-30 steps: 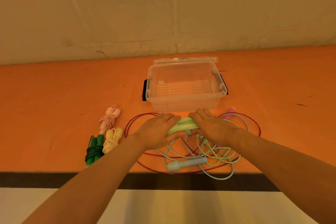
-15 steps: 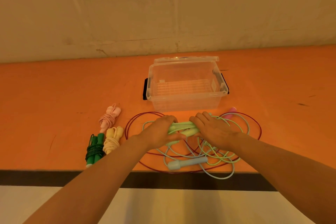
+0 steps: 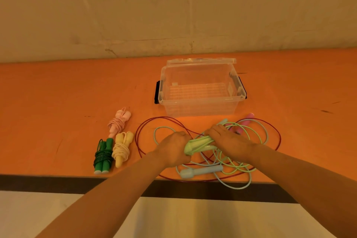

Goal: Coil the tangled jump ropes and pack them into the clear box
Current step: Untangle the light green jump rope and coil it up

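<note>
A clear box stands open on the orange table, its lid tipped back. In front of it lies a tangle of ropes: a light green cord, a pale blue rope with its handle near the table edge, a thin red rope and a pink handle. My left hand and my right hand both grip the pair of light green handles, held together just above the tangle.
Three coiled ropes lie at the left: a pink one, a yellow one and a dark green one. The table's dark front edge runs close below the tangle. A wall rises behind the box.
Both hands have drawn the green handles a little nearer to me and lifted them. My left hand has curled from flat into a grip around the handles' left end.
</note>
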Available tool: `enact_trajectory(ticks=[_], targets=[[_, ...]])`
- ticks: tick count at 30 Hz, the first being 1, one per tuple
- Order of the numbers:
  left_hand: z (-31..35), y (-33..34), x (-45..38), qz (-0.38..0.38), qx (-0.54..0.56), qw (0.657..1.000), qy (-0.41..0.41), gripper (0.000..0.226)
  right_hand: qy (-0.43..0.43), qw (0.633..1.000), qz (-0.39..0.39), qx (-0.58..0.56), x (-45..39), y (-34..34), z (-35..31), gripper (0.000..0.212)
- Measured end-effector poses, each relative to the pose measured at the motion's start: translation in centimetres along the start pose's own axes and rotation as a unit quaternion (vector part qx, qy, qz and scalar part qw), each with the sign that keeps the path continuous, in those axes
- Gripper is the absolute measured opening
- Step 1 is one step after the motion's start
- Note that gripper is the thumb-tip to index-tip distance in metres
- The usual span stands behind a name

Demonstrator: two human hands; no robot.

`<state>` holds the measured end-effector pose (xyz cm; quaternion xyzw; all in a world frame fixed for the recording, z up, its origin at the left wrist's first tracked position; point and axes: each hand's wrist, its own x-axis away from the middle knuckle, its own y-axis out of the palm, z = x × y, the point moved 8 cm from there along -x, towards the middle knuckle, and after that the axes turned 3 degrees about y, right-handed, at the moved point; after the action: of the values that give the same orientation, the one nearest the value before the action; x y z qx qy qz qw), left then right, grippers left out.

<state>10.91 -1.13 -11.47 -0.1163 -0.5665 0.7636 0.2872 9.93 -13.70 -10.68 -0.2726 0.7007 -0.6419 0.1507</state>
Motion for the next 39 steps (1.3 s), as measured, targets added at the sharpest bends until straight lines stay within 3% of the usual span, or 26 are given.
enact_trajectory(ticks=[3, 7, 9, 13, 15, 17, 19, 22, 25, 28, 30, 34, 39], targets=[[-0.5, 0.1, -0.1, -0.011, 0.056, 0.998, 0.000, 0.019, 0.001, 0.998, 0.000, -0.062, -0.3, 0.2, -0.1, 0.039], [-0.9, 0.0, 0.0, -0.005, 0.078, 0.997, -0.010, 0.024, 0.009, 0.998, -0.014, -0.054, -0.3, 0.5, 0.1, 0.056], [-1.0, -0.2, 0.0, -0.006, 0.117, 0.993, -0.024, 0.025, 0.011, 0.999, -0.027, -0.013, -0.5, 0.5, 0.1, 0.054], [-0.7, -0.8, 0.1, -0.020, 0.167, 0.986, -0.019, 0.057, -0.029, 0.999, -0.028, -0.009, -0.6, 0.6, -0.1, 0.034], [-0.3, -1.3, 0.2, -0.025, 0.094, 0.995, 0.000, 0.075, -0.043, 0.999, -0.024, -0.011, -0.4, 0.7, 0.3, 0.029], [1.1, -2.5, 0.5, 0.048, -0.065, 0.994, 0.078, 0.079, -0.003, 0.996, -0.014, -0.093, -0.4, 1.2, 1.4, 0.036], [3.3, -3.1, 1.3, 0.147, -0.253, 0.941, 0.168, 0.075, 0.020, 0.988, -0.024, -0.151, -0.4, 1.4, 1.7, 0.039], [3.9, -2.7, 1.2, 0.178, -0.364, 0.901, 0.157, 0.081, 0.043, 0.991, -0.028, -0.125, -0.9, 0.1, 1.1, 0.037], [3.6, -2.8, 0.6, 0.171, -0.323, 0.920, 0.140, 0.072, 0.052, 0.991, -0.050, -0.112, -0.6, -0.5, 0.6, 0.033], [2.4, -2.6, 0.5, 0.133, -0.231, 0.957, 0.112, 0.064, 0.041, 0.989, -0.049, -0.136, -0.6, -0.1, 0.5, 0.053], [2.1, -2.6, 0.8, 0.109, -0.186, 0.973, 0.085, 0.062, 0.020, 0.994, -0.019, -0.107, -0.8, -0.4, -0.1, 0.059], [1.7, -2.8, 1.0, 0.092, -0.097, 0.989, 0.054, 0.063, -0.007, 0.993, 0.101, -0.062, -0.5, -2.0, -0.2, 0.044], [1.9, -3.4, 1.0, 0.105, -0.068, 0.989, 0.074, 0.066, -0.032, 0.981, 0.158, -0.110, 0.3, -2.6, -0.1, 0.053]])
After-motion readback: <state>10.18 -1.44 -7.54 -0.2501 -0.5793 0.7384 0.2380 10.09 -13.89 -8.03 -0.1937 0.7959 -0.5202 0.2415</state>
